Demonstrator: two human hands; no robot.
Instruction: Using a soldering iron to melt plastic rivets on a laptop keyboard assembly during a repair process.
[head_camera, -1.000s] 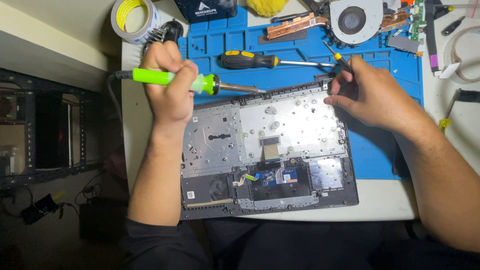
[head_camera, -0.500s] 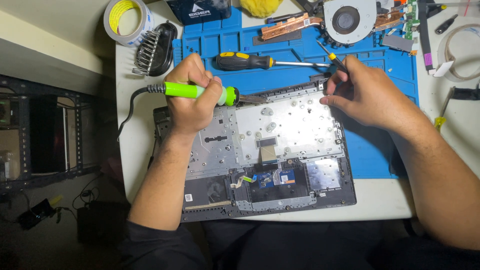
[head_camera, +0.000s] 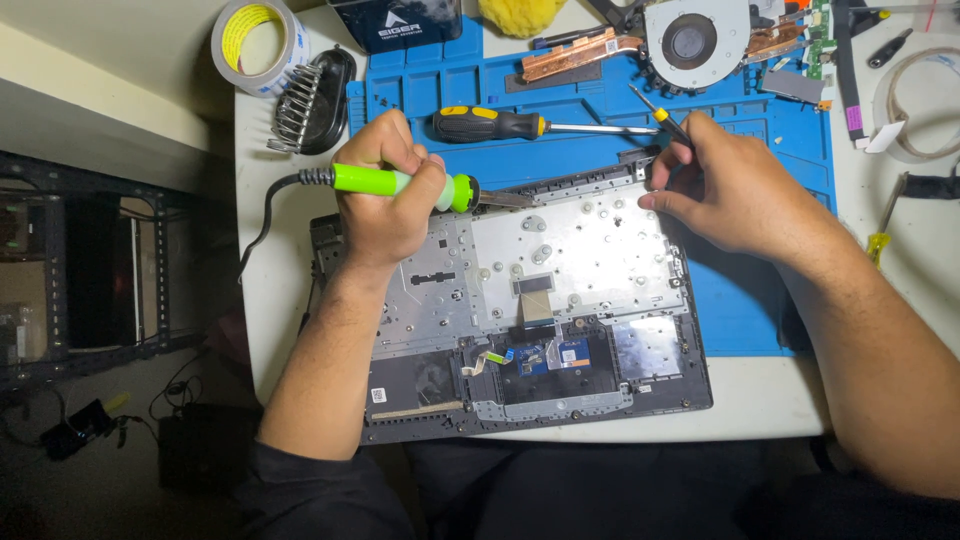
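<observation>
My left hand (head_camera: 385, 195) grips a green-handled soldering iron (head_camera: 400, 183), its metal tip lying over the upper left of an opened laptop base (head_camera: 540, 290) with a silver keyboard backplate. My right hand (head_camera: 730, 180) rests on the base's upper right corner and holds a small precision screwdriver (head_camera: 655, 108) with a yellow band, its shaft pointing up and left. The iron's black cord (head_camera: 262, 225) runs off to the left.
A blue repair mat (head_camera: 760, 300) lies under the laptop base. On it are a yellow-and-black screwdriver (head_camera: 520, 125), a cooling fan with copper heat pipe (head_camera: 690, 40) and small circuit boards. A tape roll (head_camera: 258, 42) and coiled iron stand (head_camera: 310, 100) sit at the upper left.
My left hand has carried the soldering iron right and down, from the mat's edge onto the laptop base's upper left. My right hand has stayed at the upper right corner.
</observation>
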